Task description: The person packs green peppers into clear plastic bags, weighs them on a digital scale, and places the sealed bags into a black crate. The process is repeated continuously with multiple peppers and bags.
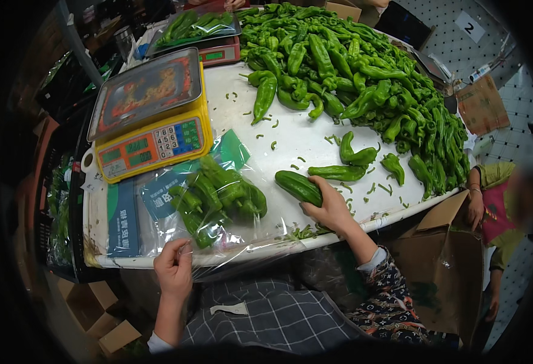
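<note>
My left hand (175, 266) pinches the edge of a clear plastic bag (266, 234) at the table's near edge. Several green peppers (207, 191) lie inside that bag. To the right, my right hand (332, 207) grips a long green pepper (298, 186), held above the white table (289, 141). Just past it lie a few loose peppers (339, 173) among cut stem pieces. A big heap of green peppers (330, 68) covers the far right of the table. Flat printed bags (121, 218) rest under and left of the filled one.
A yellow digital scale (157, 141) with a stained metal tray stands at the left. Behind it, a red scale (221, 50) carries a packed bag of peppers (198, 27). Cardboard boxes (434, 268) stand below the table's right side, near another person (494, 195). Black crates line the left.
</note>
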`<state>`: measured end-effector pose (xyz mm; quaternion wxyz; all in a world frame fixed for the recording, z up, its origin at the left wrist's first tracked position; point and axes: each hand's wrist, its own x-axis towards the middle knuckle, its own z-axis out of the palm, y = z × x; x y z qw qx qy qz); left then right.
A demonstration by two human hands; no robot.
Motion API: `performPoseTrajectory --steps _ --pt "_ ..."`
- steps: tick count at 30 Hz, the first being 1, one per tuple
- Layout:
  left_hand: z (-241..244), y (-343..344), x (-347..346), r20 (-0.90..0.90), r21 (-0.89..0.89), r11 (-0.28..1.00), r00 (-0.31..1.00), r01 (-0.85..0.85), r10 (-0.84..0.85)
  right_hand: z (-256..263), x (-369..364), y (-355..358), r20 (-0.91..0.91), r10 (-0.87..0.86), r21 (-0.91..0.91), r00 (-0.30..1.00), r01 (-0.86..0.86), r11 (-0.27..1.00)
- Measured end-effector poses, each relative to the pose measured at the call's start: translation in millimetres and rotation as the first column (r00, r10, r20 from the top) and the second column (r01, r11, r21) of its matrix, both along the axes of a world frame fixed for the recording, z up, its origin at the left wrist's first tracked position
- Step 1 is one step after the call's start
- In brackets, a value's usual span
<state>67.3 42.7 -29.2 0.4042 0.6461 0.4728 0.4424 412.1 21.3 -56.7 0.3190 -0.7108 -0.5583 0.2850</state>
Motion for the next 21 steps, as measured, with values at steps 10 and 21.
performPoseTrajectory --steps 10,21 --pt "-2 0 0 0.033 -0.011 1.0 0.999 0.0 0.0 10 2 -26 -0.946 0.128 0.162 -0.299 -0.091 0.983" --pt "-2 2 -1 0.092 -0.022 0.999 0.995 0.047 -0.044 31 -22 -34 -0.979 0.149 0.178 -0.138 -0.229 0.957"
